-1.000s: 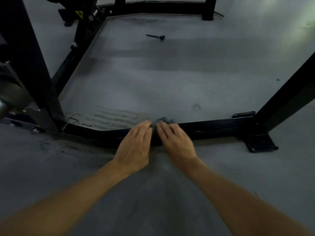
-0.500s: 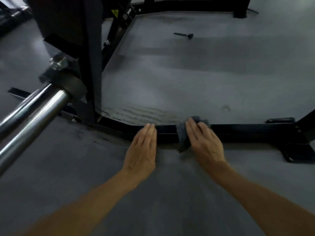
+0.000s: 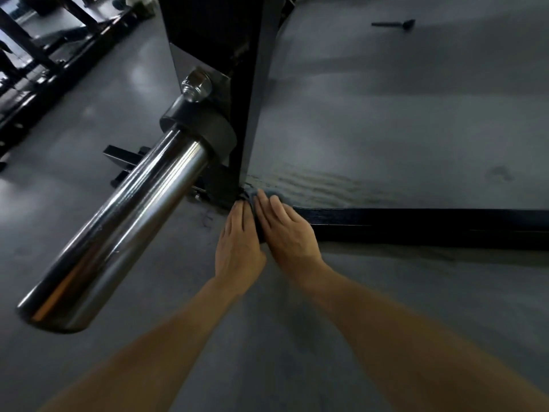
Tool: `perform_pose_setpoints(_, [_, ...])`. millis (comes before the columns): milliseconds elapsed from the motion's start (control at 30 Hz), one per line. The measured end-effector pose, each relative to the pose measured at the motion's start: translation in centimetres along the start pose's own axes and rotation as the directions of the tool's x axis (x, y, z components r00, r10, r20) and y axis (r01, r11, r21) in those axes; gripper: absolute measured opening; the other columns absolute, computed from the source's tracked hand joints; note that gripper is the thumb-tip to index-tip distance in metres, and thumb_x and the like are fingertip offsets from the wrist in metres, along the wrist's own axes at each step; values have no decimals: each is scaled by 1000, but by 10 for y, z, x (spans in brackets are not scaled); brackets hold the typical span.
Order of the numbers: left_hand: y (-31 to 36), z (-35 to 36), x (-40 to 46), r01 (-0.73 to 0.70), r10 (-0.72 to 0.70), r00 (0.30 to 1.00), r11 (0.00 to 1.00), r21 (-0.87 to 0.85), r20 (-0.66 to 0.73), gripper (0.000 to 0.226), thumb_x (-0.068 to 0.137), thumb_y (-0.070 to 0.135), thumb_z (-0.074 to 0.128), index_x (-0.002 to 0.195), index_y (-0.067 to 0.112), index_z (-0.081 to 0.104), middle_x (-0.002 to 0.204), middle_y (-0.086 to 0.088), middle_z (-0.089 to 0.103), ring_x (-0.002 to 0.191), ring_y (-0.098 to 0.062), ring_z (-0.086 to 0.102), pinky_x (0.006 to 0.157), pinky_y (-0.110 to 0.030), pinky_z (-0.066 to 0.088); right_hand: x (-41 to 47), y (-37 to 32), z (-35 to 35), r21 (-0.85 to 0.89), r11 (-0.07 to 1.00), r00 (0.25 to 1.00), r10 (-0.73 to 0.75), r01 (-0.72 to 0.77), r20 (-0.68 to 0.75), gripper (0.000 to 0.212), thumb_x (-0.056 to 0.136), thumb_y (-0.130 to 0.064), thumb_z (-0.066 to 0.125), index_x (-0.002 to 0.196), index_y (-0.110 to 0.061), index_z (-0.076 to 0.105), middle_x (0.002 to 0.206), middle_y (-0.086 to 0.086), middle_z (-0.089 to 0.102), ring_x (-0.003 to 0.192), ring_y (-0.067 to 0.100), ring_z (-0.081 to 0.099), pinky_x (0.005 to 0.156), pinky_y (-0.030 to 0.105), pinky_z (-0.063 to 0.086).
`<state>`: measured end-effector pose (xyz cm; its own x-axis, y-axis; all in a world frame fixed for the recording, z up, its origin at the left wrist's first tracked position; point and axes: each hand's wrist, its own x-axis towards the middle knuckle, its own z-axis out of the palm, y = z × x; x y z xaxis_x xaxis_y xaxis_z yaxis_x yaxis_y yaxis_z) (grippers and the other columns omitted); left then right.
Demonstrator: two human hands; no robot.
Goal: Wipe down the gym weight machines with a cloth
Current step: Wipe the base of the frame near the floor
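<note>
Both flat hands, left (image 3: 237,242) and right (image 3: 285,230), slid left, nearly hiding the cloth (image 3: 252,195).

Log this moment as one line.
left hand: flat beside cloth | right hand: pressing cloth on base bar | spot: corner at upright post

A gym: chrome weight-plate peg (image 3: 118,227) on a black machine frame (image 3: 416,224), grey rubber floor (image 3: 386,120).
</note>
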<state>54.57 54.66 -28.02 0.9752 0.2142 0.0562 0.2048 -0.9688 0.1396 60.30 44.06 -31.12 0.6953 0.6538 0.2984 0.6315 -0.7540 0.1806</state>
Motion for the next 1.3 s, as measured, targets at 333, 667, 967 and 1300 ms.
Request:
perform_pose_setpoints(333, [73,1,-6,-359,366,929,928,100,-64,67,82,-1,43,149,-8,39,154,-24,40,146,-35,36,115,-42,39,-107,111,12,-16,998,985,53,-57,-162,49,101,-16,40,149,-10,47,154,6,48,126,20,51,103,30,38])
perform_pose_setpoints(667, [243,10,12,-687,685,726,725,47,57,74,79,-4,55,151,-6,35,155,-24,39,144,-37,40,115,-44,41,-226,272,-18,-230,896,924,380,-381,-51,52,89,-13,43,138,-1,54,133,17,59,107,32,47,87,41,51])
perform_pose_setpoints(967, [339,10,16,-826,810,558,563,24,181,73,99,3,41,161,4,1,168,-14,8,153,-30,16,122,-34,20,-295,327,-64,16,662,662,747,-749,69,47,78,12,64,124,4,61,116,26,56,101,43,55,78,50,54])
perform_pose_setpoints(1300, [404,45,8,-880,831,475,456,133,290,96,95,25,51,156,3,-21,165,-16,-26,155,-26,-19,127,-40,-6,-334,367,-27,106,209,228,948,-972,222,34,100,-2,45,133,4,54,135,24,56,129,39,49,113,43,36])
